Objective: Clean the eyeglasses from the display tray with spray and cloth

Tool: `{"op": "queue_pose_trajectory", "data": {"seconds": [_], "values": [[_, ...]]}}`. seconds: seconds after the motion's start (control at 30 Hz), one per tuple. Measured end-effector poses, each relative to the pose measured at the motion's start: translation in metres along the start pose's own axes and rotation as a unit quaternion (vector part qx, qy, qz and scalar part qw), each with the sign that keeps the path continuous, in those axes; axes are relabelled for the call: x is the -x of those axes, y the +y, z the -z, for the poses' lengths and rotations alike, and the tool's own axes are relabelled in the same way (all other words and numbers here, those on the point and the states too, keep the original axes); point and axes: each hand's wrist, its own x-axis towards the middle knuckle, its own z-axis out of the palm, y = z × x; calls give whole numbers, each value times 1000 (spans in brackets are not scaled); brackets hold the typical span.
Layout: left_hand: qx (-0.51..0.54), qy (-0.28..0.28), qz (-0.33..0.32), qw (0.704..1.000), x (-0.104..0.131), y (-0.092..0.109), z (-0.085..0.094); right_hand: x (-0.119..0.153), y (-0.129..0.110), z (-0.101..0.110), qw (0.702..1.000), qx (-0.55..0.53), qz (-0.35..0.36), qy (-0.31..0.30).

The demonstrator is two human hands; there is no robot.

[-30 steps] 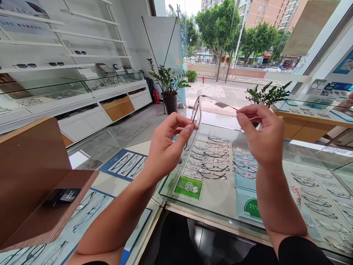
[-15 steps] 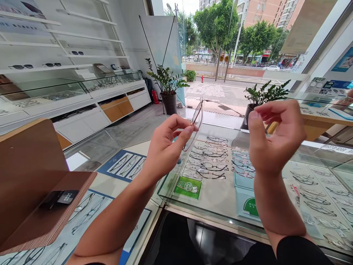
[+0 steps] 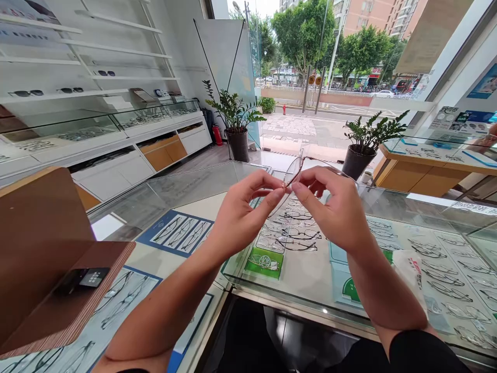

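Head view: A pair of eyeglasses (image 3: 295, 168) is held aloft above a glass-topped desk (image 3: 306, 282), caught between a person's two hands. The long axis of the front slants from lower left to upper right, its lenses turned steeply to the camera, while one slender temple reaches from the top corner rightward over the right knuckles. The left grip (image 3: 243, 212) has thumb and forefinger pinched on the frame near its middle, fingertips pointing right. The right grip (image 3: 336, 210) meets it from the opposite side, thumb and forefinger pressed together on the frame just beside the left fingertips. One lens rises above both grips; the other hangs below them, partly hidden. Beneath, rows of spectacles (image 3: 298, 234) fill the display, with a green card (image 3: 264, 262) near the left hand's wrist. Two potted plants (image 3: 236, 116) stand beyond, before a bright street.
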Motion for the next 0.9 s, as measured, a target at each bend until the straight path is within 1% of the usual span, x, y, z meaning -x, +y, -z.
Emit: {"op": "queue_pose_trajectory", "data": {"seconds": [0.2, 0.3, 0.43, 0.57, 0.63, 0.7, 0.77, 0.9], "values": [[12, 41, -5, 999, 0, 0, 2, -2, 6, 0, 997, -35, -58, 25], [44, 95, -7, 994, -3, -4, 6, -5, 11, -1, 993, -60, -93, 30], [85, 165, -14, 983, -7, -8, 9, -10, 20, -2, 983, -124, -135, 19], [133, 236, -8, 963, -10, -6, 11, -13, 23, -5, 972, -176, -155, 26], [175, 267, -24, 947, -11, -7, 12, -13, 21, -8, 967, -199, -159, 27], [206, 285, -58, 934, -12, -9, 12, -12, 19, -12, 962, -219, -161, 27], [219, 294, -90, 926, -14, -12, 12, -11, 17, -16, 959, -232, -160, 30], [225, 304, -117, 918, -14, -16, 11, -8, 17, -22, 958, -240, -157, 25]]}}
